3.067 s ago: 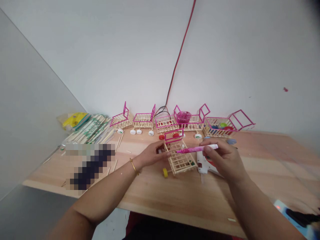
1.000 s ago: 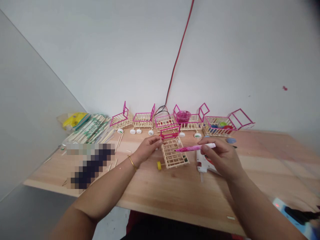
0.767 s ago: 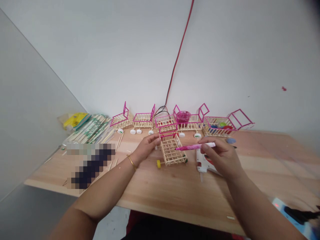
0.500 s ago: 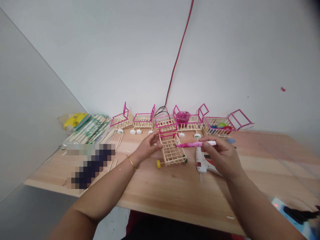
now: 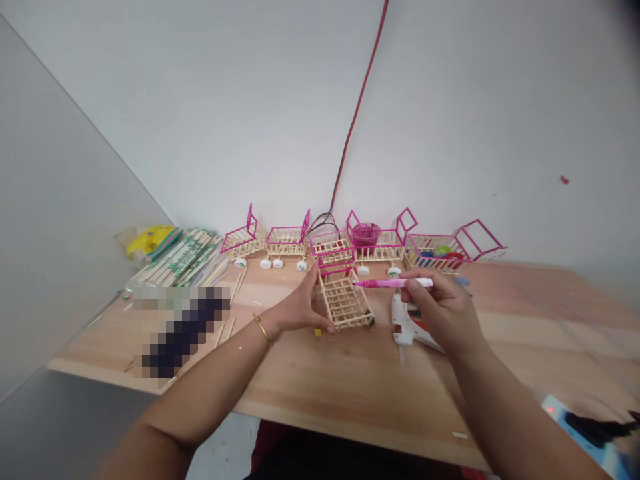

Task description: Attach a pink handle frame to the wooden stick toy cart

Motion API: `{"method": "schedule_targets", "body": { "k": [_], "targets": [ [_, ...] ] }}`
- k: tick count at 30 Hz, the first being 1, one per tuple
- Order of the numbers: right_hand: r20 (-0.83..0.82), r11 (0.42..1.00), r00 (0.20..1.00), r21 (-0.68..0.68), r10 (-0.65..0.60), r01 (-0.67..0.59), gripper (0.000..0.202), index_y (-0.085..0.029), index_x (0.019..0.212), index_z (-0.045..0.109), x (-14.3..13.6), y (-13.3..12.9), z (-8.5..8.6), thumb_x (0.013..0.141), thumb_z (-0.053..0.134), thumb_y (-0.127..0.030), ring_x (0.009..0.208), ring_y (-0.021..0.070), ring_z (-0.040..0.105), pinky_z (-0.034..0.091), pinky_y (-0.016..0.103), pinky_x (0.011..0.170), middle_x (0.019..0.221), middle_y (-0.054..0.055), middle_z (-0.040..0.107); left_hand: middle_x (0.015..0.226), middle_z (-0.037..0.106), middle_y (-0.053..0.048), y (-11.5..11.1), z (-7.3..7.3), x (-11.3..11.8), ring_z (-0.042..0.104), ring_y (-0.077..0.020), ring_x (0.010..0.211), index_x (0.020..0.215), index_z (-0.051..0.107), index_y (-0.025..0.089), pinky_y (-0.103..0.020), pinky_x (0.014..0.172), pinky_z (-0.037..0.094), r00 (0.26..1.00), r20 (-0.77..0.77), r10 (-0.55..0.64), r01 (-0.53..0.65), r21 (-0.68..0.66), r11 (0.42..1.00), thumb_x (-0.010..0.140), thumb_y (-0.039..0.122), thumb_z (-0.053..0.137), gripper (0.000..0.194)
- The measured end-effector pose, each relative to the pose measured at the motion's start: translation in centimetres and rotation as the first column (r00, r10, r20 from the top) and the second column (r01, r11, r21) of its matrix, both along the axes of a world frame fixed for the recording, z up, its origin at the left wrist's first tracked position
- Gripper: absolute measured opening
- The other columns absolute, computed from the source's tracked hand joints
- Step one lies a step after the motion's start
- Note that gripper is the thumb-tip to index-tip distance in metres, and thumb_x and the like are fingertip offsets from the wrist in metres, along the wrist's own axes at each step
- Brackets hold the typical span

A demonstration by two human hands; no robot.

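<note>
In the middle of the table stands a small cart (image 5: pixel 346 303) made of thin wooden sticks, its handle end pink and the rest bare. My left hand (image 5: pixel 299 308) grips its left side, thumb at the near corner and fingers toward the back. A yellow wheel (image 5: pixel 318 332) peeks out below the thumb, mostly covered. Between the fingers of my right hand (image 5: pixel 440 303) lies a white marker pen (image 5: pixel 390 283) with a pink-stained front half. Its pink tip points left and is at the cart's right side; whether it touches the stick I cannot tell.
Along the wall stand several similar carts (image 5: pixel 287 240) with pink rims. One holds a pink-stained cup (image 5: pixel 367 235). A white glue gun (image 5: pixel 404 320) lies by my right hand. Bundled sticks (image 5: pixel 183 257) lie at left, a power strip (image 5: pixel 570 423) at right.
My left hand has closed on the cart's left side, its thumb sliding down to the near corner and covering most of the yellow wheel. The marker has shifted up very slightly.
</note>
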State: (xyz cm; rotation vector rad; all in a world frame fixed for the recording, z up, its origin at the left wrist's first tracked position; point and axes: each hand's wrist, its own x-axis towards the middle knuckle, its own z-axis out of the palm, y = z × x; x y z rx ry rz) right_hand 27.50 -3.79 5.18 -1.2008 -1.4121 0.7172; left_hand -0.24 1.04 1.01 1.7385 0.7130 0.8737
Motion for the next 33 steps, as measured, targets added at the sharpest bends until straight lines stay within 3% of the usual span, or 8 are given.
{"method": "schedule_targets", "body": {
  "k": [5,10,16,23,29,33],
  "targets": [
    [0.011,1.000,1.000,0.008,-0.005,0.005,0.031,-0.023,0.094,0.071,0.1,0.0,0.0,0.086,0.070,-0.053,0.053,0.0119,0.058,0.046,0.021,0.047,0.064,0.000,0.066,0.165,0.027,-0.018,0.0,0.2,-0.1,0.024,-0.0423,0.154,0.163,0.003,0.026,-0.058,0.128,0.016,0.997,-0.069,-0.038,0.042,0.049,0.998,0.045,0.044,0.099,0.153],
    [0.014,1.000,1.000,0.018,-0.002,0.002,0.032,-0.022,0.093,0.071,0.1,0.1,-0.1,0.086,0.070,-0.053,0.055,0.0126,0.059,0.047,0.022,0.049,0.064,0.000,0.066,0.167,0.020,-0.019,0.1,-0.3,-0.1,0.014,-0.0447,0.156,0.163,-0.001,0.027,-0.061,0.128,0.011,0.981,-0.182,0.059,-0.030,0.159,0.987,0.041,0.044,0.100,0.159],
    [0.018,1.000,1.000,-0.008,-0.011,0.011,0.033,-0.022,0.094,0.071,0.1,0.2,-0.4,0.085,0.070,-0.054,0.052,0.0114,0.056,0.045,0.021,0.046,0.064,0.000,0.065,0.157,0.037,-0.021,0.1,-0.5,0.0,0.039,-0.0394,0.146,0.162,-0.010,0.028,-0.061,0.123,0.028,0.988,-0.088,0.128,-0.118,0.108,0.987,0.058,0.039,0.095,0.148],
    [0.033,0.999,0.999,0.025,0.023,-0.024,0.027,-0.023,0.093,0.070,-0.1,0.1,-0.1,0.086,0.070,-0.048,0.054,0.0115,0.058,0.046,0.021,0.048,0.063,-0.001,0.065,0.166,0.025,-0.021,-0.1,-0.4,0.4,0.025,-0.0403,0.154,0.162,-0.011,0.028,-0.062,0.126,0.020,0.993,-0.083,0.078,-0.073,0.071,0.995,0.056,0.037,0.097,0.151],
    [0.158,0.991,0.983,0.075,0.098,-0.111,0.016,-0.023,0.092,0.071,-0.4,-0.2,0.1,0.090,0.068,-0.039,0.049,0.0112,0.057,0.047,0.022,0.043,0.064,-0.001,0.065,0.164,0.031,-0.020,0.3,-0.8,0.3,0.032,-0.0402,0.151,0.163,0.006,0.026,-0.061,0.125,0.024,0.977,-0.160,0.138,-0.123,0.098,0.988,0.059,0.037,0.094,0.137],
    [0.142,0.979,0.972,0.055,0.188,-0.197,0.019,-0.023,0.096,0.070,-0.4,-0.3,-0.7,0.093,0.064,-0.040,0.049,0.0125,0.060,0.051,0.024,0.044,0.068,-0.001,0.066,0.165,0.030,-0.019,0.7,-0.8,-0.2,0.032,-0.0393,0.152,0.163,0.010,0.023,-0.059,0.126,0.022,0.979,-0.156,0.133,-0.112,0.134,0.985,0.063,0.039,0.091,0.130]
  ]
}}
